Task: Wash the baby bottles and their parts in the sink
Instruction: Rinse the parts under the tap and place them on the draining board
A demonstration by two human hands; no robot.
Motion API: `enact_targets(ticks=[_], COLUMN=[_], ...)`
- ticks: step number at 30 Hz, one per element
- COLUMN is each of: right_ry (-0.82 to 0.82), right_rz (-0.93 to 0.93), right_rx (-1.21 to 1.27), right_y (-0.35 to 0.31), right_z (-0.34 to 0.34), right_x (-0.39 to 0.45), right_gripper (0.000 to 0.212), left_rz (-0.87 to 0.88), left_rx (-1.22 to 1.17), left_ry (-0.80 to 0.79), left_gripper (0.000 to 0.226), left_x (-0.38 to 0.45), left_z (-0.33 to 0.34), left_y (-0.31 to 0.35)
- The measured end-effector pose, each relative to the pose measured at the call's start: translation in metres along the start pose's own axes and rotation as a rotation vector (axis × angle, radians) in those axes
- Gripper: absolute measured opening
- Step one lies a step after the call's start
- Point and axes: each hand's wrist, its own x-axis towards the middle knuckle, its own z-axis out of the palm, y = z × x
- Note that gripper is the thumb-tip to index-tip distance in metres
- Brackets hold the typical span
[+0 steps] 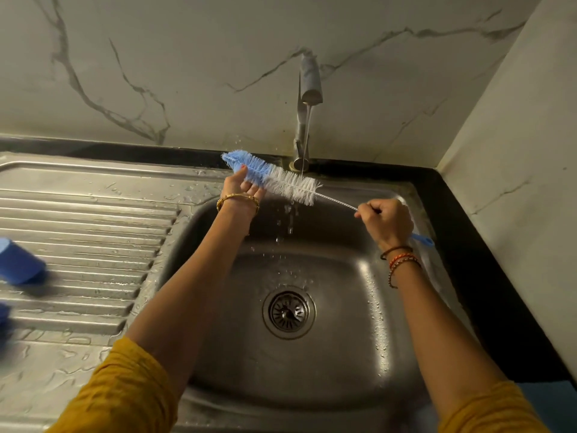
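Observation:
A long bottle brush [282, 179] with blue and white bristles lies across the back of the steel sink [359, 307], under a thin stream from the tap [309, 85]. My right hand [387, 221] grips its twisted wire shaft, and the blue handle end [423, 240] sticks out behind the wrist. My left hand [242, 189] holds the blue bristle end from below, thumb on top. Water drips from the white bristles into the basin. No bottle shows inside the basin.
A ribbed, wet steel draining board [81, 232] lies to the left, with blurred blue objects [18, 264] at its left edge. The drain strainer [288, 312] sits mid-basin. A black counter edge and a marble wall close off the right side.

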Motion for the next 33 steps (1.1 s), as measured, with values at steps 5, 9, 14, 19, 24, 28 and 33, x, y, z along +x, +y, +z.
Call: enact_targets(ticks=[5,9,14,19,24,28,33], right_ry=[-0.038,-0.121,-0.291,-0.367,-0.373,-0.306,-0.243], right_rz=[-0.042,-0.065,-0.118,-0.214,-0.27,-0.252,-0.188], right_rx=[0.02,0.069,0.137,0.154,0.104,0.079,0.049], right_y=[-0.018,-0.031,-0.05,-0.061,-0.05,-0.035,-0.005], right_z=[0.014,0.029,0.04,0.036,0.017,0.001,-0.023], right_x=[0.007,0.007,0.006,0.007,0.008,0.004,-0.006], right_gripper=[0.022,0.021,0.018,0.015,0.016,0.017,0.017], left_rz=[0.058,0.125,0.209,0.224,0.228,0.188,0.092], left_rx=[-0.01,-0.057,-0.13,-0.164,-0.212,-0.201,-0.081], left_ry=[0.029,0.042,0.098,0.127,0.122,0.087,0.002], left_gripper=[0.043,0.043,0.044,0.046,0.048,0.047,0.048], left_x=[0.001,-0.003,-0.009,-0.013,-0.024,-0.033,-0.041], left_z=[-0.007,-0.018,-0.032,-0.044,-0.047,-0.04,-0.033], left_y=[0.019,0.035,0.05,0.056,0.041,0.025,0.001])
